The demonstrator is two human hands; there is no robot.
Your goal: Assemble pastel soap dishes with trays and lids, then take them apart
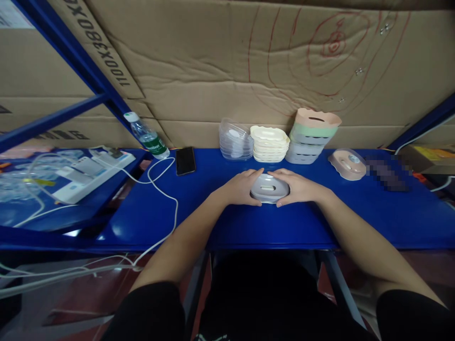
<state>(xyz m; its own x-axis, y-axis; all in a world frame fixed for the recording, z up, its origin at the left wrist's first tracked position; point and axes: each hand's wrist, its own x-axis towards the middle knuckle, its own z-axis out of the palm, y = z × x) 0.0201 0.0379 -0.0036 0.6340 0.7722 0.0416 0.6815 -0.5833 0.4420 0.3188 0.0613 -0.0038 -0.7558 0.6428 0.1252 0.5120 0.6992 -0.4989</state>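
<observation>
A small grey plastic soap box (269, 194) with a pale slot in its top rests on the blue table in front of me. My left hand (245, 188) wraps its left side, and my right hand (295, 186) wraps its right side, thumbs toward me. Just beyond them stand a stack of clear plastic covers (235, 144), a stack of cream trays (270, 147) and a taller stack of peach, green and grey shells (313, 135). To the right lies a pink soap box (348, 165) with a clear cover.
On the left are a phone (185, 161), a water bottle (149, 138) and a white power strip (92, 177). A white cable (177, 208) loops across the table (270, 232) and over its front edge. Cardboard (199, 71) walls the back, and a blurred patch lies at right.
</observation>
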